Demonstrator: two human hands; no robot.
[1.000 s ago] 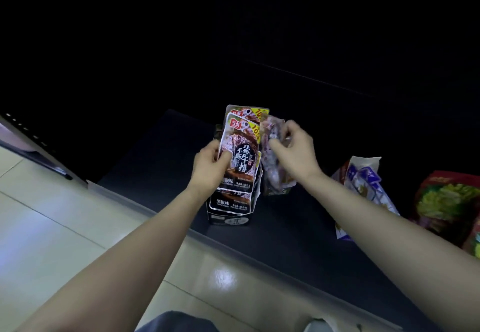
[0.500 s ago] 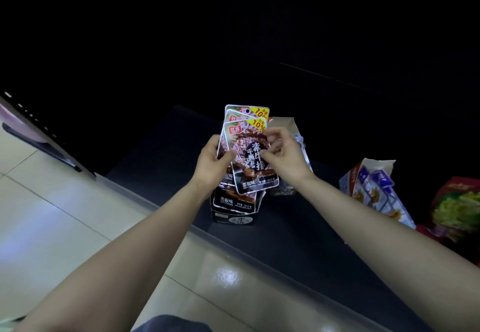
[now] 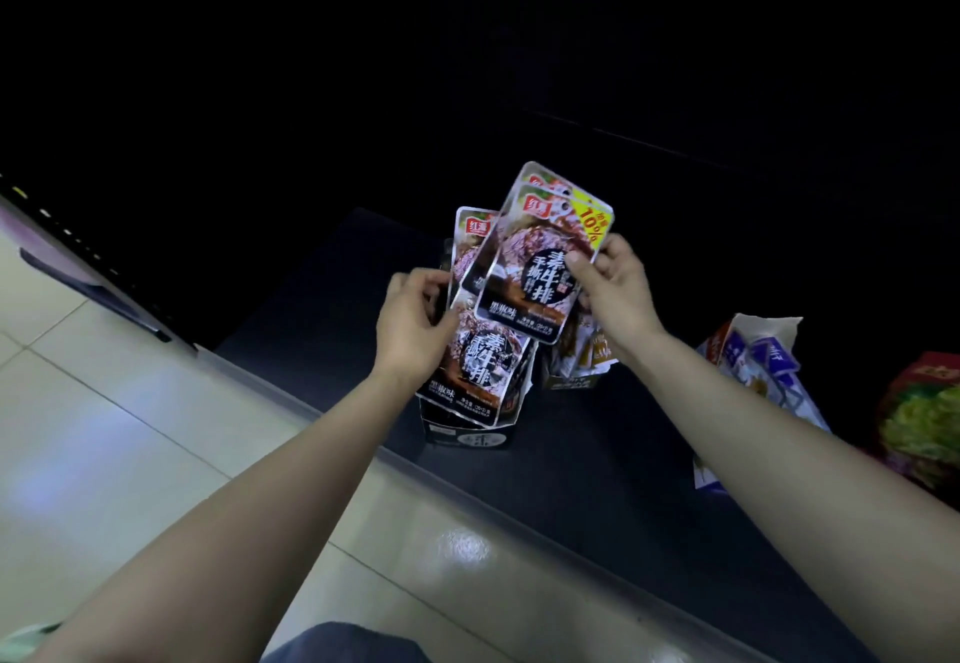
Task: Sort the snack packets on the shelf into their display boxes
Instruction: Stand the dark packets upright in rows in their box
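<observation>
Snack packets in both your hands, centre frame.
Your right hand pinches the lifted packets, tilted, by their right edge; your left hand grips the boxed packets standing in the black display box just below.

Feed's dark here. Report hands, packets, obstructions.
Right hand pinches raised packets. Left hand grips boxed packets in black box. Nothing blocks the box.

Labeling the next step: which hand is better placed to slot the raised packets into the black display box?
Right. The right hand pinches the raised packets above the black display box; the left hand grips the boxed packets, likely holding them aside.
</observation>
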